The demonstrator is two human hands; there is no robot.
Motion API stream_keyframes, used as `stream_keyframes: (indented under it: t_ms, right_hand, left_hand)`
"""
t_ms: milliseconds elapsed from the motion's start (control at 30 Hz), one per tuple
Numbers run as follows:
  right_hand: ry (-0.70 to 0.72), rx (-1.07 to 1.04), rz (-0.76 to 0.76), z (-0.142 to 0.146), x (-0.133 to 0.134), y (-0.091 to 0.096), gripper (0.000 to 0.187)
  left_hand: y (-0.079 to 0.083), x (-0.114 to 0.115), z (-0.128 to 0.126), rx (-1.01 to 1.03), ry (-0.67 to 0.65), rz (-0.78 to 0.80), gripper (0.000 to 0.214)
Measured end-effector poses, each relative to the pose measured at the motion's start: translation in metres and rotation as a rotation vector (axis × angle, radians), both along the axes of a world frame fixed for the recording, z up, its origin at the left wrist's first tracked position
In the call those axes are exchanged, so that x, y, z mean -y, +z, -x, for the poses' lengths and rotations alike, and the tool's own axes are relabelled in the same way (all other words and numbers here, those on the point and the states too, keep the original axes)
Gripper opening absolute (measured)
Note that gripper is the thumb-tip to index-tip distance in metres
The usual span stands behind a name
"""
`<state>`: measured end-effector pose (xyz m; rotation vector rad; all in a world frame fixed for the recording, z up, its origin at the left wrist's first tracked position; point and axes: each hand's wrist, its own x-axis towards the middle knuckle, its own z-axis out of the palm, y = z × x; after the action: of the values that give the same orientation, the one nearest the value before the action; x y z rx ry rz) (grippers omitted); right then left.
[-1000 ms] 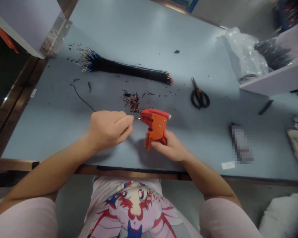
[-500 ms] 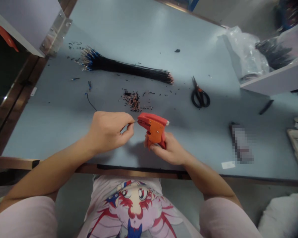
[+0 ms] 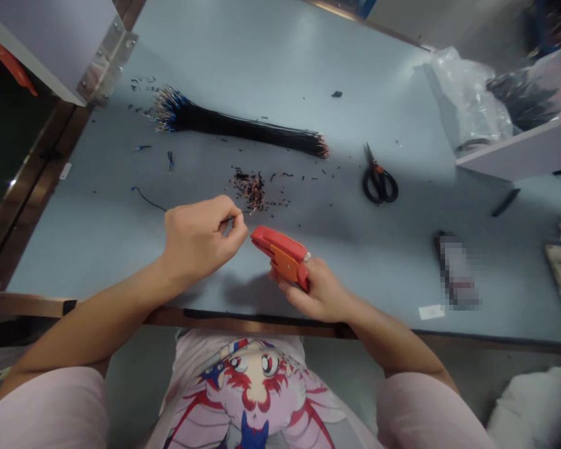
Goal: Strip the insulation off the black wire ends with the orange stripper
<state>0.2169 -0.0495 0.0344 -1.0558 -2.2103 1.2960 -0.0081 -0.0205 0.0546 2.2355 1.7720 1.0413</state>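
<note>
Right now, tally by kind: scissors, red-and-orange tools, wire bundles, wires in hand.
Red-and-orange tool, in right hand: 1
Hand-held wire, in left hand: 1
Wire bundle: 1
Scissors: 1 pair
Total: 4

Left hand (image 3: 203, 240): a black wire (image 3: 149, 201) is pinched between thumb and forefinger; its blue-tipped end is trailed to the left, its other end pointed rightward.
Right hand (image 3: 321, 292): a red-and-orange wire stripper (image 3: 280, 251) is gripped by the handle, its nose held just beside the wire's free end, apart from it.
Wire bundle (image 3: 243, 126): black wires are laid together beyond the hands, blue and metallic ends fanned at the left, copper ends gathered at the right.
Clippings (image 3: 250, 189): black and copper scraps are heaped between bundle and hands.
Scissors (image 3: 379, 184): black-handled, laid right of the clippings.
Workbench (image 3: 378, 249): pale blue-grey, metal-edged.
</note>
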Motion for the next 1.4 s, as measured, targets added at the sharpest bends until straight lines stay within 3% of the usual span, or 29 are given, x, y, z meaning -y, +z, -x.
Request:
stream_keyframes:
  t_ms: [200, 433, 667, 867, 967, 1133, 1400]
  right_hand:
    - [-0.089, -0.082, 0.254, -0.002, -0.008, -0.004, 0.014]
    - [-0.137, -0.311, 0.569, -0.005, -0.01, -0.014, 0.022]
    - [-0.101, -0.554, 0.925, -0.002, -0.012, -0.013, 0.029]
    - [-0.187, -0.714, 0.988, -0.009, -0.016, -0.008, 0.031]
    - [-0.207, -0.694, 0.977, -0.011, -0.019, -0.007, 0.03]
    - [-0.121, -0.633, 1.043, -0.008, -0.017, -0.008, 0.03]
    - [-0.055, -0.659, 1.091, -0.006, -0.013, -0.01, 0.031]
  left_hand:
    - [0.007, -0.005, 0.006, 0.249, -0.029, 0.097, 0.006]
    - [0.005, -0.002, 0.004, 0.224, -0.111, 0.111, 0.008]
    - [-0.009, -0.002, -0.008, 0.307, -0.192, 0.195, 0.009]
    - [-0.018, -0.006, -0.009, 0.263, -0.204, 0.215, 0.007]
    - [-0.017, -0.007, -0.009, 0.293, -0.175, 0.211, 0.007]
    - [-0.015, -0.006, -0.01, 0.358, -0.155, 0.132, 0.008]
    - [-0.019, -0.004, -0.014, 0.402, -0.227, 0.148, 0.009]
